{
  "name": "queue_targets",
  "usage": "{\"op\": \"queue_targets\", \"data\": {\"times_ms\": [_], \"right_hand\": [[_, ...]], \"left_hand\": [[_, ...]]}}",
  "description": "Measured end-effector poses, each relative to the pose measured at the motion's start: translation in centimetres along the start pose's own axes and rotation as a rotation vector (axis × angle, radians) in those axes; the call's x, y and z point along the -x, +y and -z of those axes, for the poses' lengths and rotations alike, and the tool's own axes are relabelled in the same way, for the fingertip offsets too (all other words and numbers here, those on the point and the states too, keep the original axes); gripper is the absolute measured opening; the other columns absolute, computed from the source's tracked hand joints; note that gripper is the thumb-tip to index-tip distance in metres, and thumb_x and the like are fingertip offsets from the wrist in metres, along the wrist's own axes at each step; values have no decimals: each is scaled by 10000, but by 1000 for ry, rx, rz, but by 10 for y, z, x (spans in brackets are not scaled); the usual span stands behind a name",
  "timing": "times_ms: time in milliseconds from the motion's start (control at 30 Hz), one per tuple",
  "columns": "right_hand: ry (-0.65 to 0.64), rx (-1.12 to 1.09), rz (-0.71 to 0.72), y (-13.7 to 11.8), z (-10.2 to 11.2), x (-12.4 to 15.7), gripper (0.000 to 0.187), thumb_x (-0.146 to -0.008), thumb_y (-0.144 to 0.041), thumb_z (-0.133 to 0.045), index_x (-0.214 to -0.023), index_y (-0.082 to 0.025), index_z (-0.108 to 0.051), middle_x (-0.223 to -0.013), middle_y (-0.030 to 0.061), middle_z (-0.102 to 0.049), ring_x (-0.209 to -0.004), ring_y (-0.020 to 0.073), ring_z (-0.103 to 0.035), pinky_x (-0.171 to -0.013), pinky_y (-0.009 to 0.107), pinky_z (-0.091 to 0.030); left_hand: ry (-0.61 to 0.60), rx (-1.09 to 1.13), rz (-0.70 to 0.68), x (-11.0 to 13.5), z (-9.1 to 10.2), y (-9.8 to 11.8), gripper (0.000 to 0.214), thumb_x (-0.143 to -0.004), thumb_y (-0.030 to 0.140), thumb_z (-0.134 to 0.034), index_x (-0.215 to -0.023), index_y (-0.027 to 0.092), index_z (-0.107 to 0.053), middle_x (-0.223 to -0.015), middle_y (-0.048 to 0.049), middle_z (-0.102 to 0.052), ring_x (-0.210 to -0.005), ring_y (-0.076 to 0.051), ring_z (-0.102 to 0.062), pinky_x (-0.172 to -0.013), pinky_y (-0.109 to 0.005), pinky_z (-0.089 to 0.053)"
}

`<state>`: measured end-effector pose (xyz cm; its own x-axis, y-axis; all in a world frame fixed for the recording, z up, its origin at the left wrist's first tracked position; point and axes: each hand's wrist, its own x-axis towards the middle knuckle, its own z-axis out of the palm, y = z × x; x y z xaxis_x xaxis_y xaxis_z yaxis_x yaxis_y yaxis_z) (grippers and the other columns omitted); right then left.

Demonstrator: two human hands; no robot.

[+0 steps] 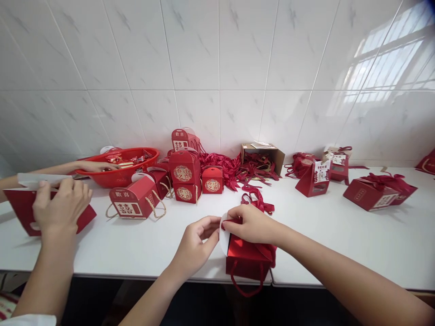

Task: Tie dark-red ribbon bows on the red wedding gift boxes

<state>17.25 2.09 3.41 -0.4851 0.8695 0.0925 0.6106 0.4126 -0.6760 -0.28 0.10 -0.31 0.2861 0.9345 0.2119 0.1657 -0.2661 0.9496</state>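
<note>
A small red gift box (248, 260) with a red cord handle stands at the table's front edge, right in front of me. My left hand (199, 244) pinches the edge of its white-backed rounded flap (224, 240) from the left side. Across the top, my right hand (253, 224) has its curled fingers on the same flap. What lies under those fingers is partly hidden. Red ribbon hangs at the box's right side, and a loose looped ribbon (256, 199) lies just behind it.
At left, a co-worker's hand (61, 203) grips a red box (20, 213); another hand reaches into a red plastic basket (117, 174). Red gift boxes (132, 199) with rope handles, a ribbon heap (220, 167) and a cardboard box (278, 158) of ribbons line the back. Finished-looking boxes (370, 194) stand right.
</note>
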Motion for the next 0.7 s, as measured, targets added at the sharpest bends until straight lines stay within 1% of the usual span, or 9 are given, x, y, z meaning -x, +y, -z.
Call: {"op": "queue_targets", "data": {"times_ms": [100,200,333,400,467,533,567,633,700], "right_hand": [[-35,-41,-62,2,1,-2,171,-781,-253,-525,-660,-174,-616,-650,0,-639,-612,128,-558,-576,231,-389],[16,-4,-93,1,1,-3,158,-771,-276,-528,-693,-179,-626,-702,16,-666,-650,148,-583,-596,248,-401],[92,40,-51,-1,1,-1,124,-775,-258,-537,-755,-196,-643,-839,29,-693,-765,176,-609,-666,279,-415],[118,62,-24,0,3,2,107,-783,-268,-555,-769,-198,-636,-886,35,-681,-837,191,-606,-748,314,-426],[209,118,13,3,6,7,137,-795,-323,-585,-846,-204,-629,-963,52,-655,-945,222,-579,-857,379,-407],[321,175,46,9,13,17,205,-819,-365,-580,-946,-207,-607,-1036,73,-620,-1020,245,-544,-908,426,-388],[355,187,53,13,18,24,217,-836,-363,-563,-983,-206,-592,-1057,82,-607,-1030,246,-538,-906,427,-396],[357,181,35,23,28,40,199,-872,-338,-516,-1003,-202,-578,-1052,88,-600,-1004,233,-551,-873,403,-430],[300,149,-28,35,36,58,209,-906,-355,-465,-994,-205,-582,-1038,86,-605,-968,222,-569,-848,390,-454]], "left_hand": [[-32,-61,-39,3,0,1,259,-835,277,-555,-1033,168,-680,-1046,-83,-718,-961,-222,-675,-885,-330,-536],[16,-151,-77,3,-1,-1,265,-851,271,-532,-1040,174,-689,-1025,-75,-727,-936,-219,-683,-865,-327,-543],[110,-340,-156,-1,-4,-1,207,-837,261,-537,-912,183,-714,-880,-52,-744,-806,-201,-694,-765,-291,-545],[125,-395,-203,-3,-6,0,182,-825,239,-527,-826,186,-702,-804,-34,-736,-748,-185,-684,-725,-269,-530],[149,-436,-217,-5,-5,-1,172,-810,221,-509,-753,189,-668,-731,-17,-714,-695,-169,-665,-692,-254,-510],[160,-555,-153,-7,1,-5,169,-793,219,-495,-695,197,-632,-663,-7,-684,-642,-164,-637,-639,-252,-483],[146,-664,-80,-7,7,-8,170,-782,222,-492,-671,203,-619,-643,-6,-673,-620,-168,-624,-601,-253,-462],[89,-914,105,-7,21,-18,168,-750,227,-503,-621,213,-610,-624,-18,-663,-582,-188,-609,-539,-260,-414],[63,-1090,245,-6,37,-27,165,-717,221,-523,-578,206,-610,-620,-56,-658,-583,-225,-612,-543,-287,-406]]}}
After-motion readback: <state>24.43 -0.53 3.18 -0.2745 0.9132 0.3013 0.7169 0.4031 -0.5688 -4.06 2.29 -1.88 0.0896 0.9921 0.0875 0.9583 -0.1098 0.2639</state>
